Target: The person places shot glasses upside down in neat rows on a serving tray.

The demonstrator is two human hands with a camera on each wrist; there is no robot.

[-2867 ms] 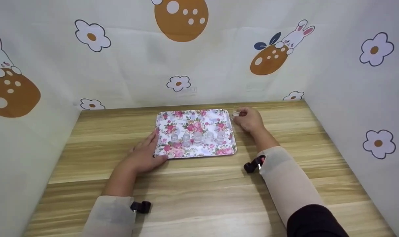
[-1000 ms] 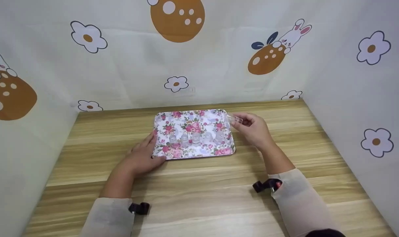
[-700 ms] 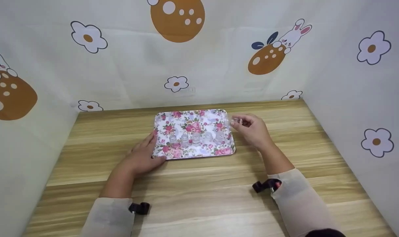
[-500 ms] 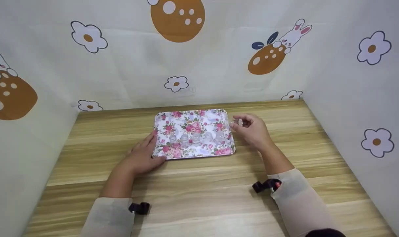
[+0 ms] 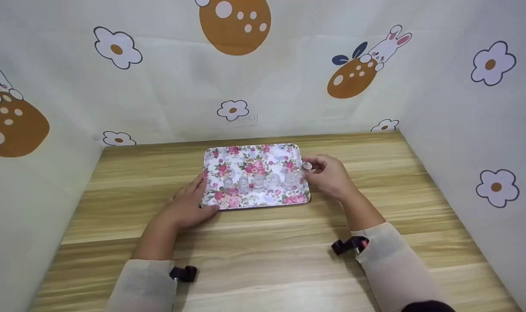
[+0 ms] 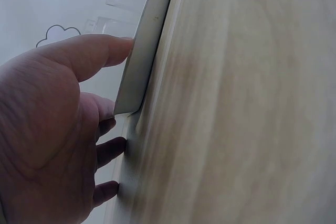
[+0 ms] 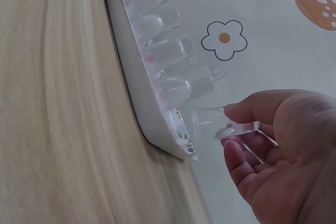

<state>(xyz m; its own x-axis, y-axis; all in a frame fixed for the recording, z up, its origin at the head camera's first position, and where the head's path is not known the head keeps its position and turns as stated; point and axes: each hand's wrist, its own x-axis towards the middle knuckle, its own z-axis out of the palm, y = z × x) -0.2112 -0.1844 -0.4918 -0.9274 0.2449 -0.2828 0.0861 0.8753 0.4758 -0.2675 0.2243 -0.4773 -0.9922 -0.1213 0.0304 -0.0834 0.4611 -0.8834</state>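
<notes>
A white tray (image 5: 280, 156) with pink roses lies on the table. Several small clear glasses (image 5: 258, 183) stand in a row across its front half, mouths down in the right wrist view. My left hand (image 5: 187, 210) rests against the tray's front left corner, fingers extended along the side and thumb on the front rim. At the tray's right edge, my right hand (image 5: 330, 175) pinches another small clear glass (image 7: 207, 123) near its base between thumb and fingers. The wide mouth of this glass points down toward the tray, and its base faces the head camera.
The wood-grain table (image 5: 254, 260) is closed in at the back and sides by a pale cloth (image 5: 171, 86) printed with flowers and rabbits. Black wrist cameras (image 5: 343, 247) stick out from both sleeves.
The right hand has turned its glass from mouth up to mouth down and brought it from beside the far right corner to the tray's right edge. The left hand stays put.
</notes>
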